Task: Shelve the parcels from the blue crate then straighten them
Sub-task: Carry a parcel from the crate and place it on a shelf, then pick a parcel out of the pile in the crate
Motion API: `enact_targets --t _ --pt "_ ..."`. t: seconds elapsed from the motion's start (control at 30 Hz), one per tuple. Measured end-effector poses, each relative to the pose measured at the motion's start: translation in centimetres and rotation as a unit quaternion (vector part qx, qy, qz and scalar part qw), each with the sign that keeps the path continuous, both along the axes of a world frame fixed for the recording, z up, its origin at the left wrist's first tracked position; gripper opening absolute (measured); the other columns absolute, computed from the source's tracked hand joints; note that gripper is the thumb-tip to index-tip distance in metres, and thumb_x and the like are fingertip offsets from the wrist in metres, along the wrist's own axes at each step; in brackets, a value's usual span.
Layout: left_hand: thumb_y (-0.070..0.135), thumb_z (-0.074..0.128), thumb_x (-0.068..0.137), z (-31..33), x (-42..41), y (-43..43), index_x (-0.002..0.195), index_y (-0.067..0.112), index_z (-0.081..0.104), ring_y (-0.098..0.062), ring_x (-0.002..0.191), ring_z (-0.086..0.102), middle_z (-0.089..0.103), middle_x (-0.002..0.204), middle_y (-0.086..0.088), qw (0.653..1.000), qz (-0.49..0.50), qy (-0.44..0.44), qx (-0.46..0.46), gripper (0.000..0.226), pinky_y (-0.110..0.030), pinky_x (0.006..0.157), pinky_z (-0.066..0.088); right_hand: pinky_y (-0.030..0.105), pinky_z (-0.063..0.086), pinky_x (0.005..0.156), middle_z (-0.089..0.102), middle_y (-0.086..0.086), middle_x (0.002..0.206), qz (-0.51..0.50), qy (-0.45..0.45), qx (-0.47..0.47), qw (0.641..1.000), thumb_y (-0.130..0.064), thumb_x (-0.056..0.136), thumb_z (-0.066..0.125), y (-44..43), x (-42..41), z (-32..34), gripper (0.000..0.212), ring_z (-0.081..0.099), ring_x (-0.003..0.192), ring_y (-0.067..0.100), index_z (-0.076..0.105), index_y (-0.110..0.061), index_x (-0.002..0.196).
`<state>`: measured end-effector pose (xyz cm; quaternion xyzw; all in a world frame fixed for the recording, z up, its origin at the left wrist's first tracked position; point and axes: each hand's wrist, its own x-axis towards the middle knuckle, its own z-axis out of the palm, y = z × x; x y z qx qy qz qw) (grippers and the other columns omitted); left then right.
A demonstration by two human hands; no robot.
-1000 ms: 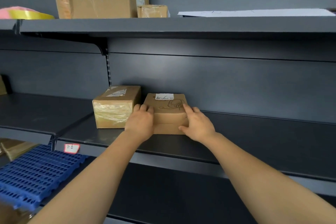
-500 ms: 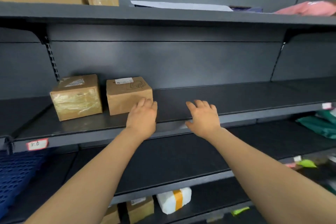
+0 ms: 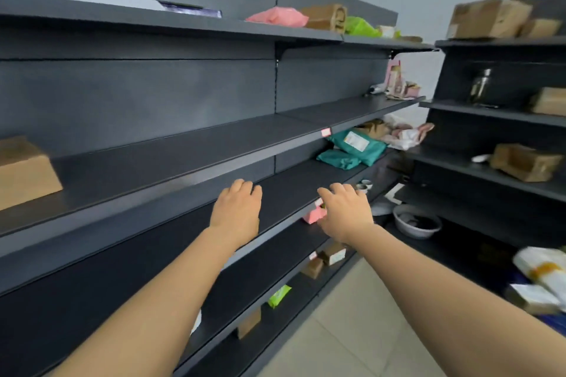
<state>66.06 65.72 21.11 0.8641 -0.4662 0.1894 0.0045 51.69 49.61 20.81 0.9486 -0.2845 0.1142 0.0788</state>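
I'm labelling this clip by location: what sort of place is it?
Probably a parcel pickup or storage room: long dark metal shelving, a cardboard parcel, teal mailer bags and a small pink shelf tag.

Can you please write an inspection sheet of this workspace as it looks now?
Surface: dark shelf, mostly bare.
Job's things: one brown parcel at the shelf's far left, cut off by the frame edge; blue crate not in view.
Clutter: pink bag and green bag on the top shelf; teal bags lower down; grey basin on the floor.
Grippers: left hand and right hand open, empty, fingers spread, in front of the shelves.
Cables: nothing seen.
Surroundings: second rack at right with boxes; tiled floor.
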Motion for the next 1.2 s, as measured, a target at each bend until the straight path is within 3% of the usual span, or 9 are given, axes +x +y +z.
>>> enact_targets --t 0.33,0.6,0.83,0.93,1.2 --pt "0.029 0.063 0.087 -3.6 -15.7 -18.6 0.134 0.016 0.042 -0.023 0.127 0.037 0.046 0.135 -0.003 0.992 -0.125 0.029 0.017 0.053 -0.034 0.099 0.039 0.041 0.037 0.096 0.049 0.006 0.129 -0.129 0.046 0.016 0.990 -0.042 0.085 0.062 -13.8 -19.4 -2.0 0.049 0.043 0.123 0.029 0.047 -0.022 0.127" --pt "0.029 0.063 0.086 -6.2 -26.6 -31.9 0.133 0.015 0.043 -0.023 0.125 0.039 0.049 0.131 -0.004 0.973 -0.221 0.063 0.039 0.052 -0.035 0.097 0.041 0.040 0.037 0.102 0.045 0.007 0.137 -0.232 0.060 0.061 0.969 -0.042 0.089 0.060 -23.4 -32.3 -4.2 0.058 0.040 0.128 0.029 0.041 -0.021 0.139" --pt "0.031 0.061 0.088 -8.6 -32.6 -44.4 0.134 0.014 0.042 -0.024 0.128 0.036 0.046 0.134 -0.004 0.950 -0.290 0.099 0.064 0.053 -0.036 0.096 0.041 0.038 0.037 0.097 0.049 0.005 0.129 -0.316 0.058 0.097 0.942 -0.041 0.089 0.059 -32.5 -39.0 -6.7 0.046 0.044 0.122 0.027 0.047 -0.022 0.129" --pt "0.030 0.061 0.088 -9.8 -34.7 -49.9 0.129 0.015 0.044 -0.024 0.126 0.038 0.047 0.132 -0.004 0.939 -0.314 0.122 0.076 0.047 -0.035 0.095 0.041 0.038 0.037 0.097 0.049 0.005 0.132 -0.352 0.072 0.107 0.927 -0.042 0.090 0.059 -36.9 -41.0 -7.9 0.050 0.044 0.124 0.027 0.045 -0.023 0.133" --pt "0.031 0.060 0.091 -13.0 -39.1 -63.1 0.139 0.015 0.039 -0.023 0.130 0.037 0.045 0.137 -0.003 0.910 -0.364 0.161 0.118 0.055 -0.036 0.100 0.040 0.042 0.038 0.100 0.047 0.005 0.134 -0.422 0.082 0.165 0.888 -0.044 0.089 0.059 -48.7 -44.7 -10.8 0.056 0.044 0.124 0.028 0.041 -0.026 0.139"
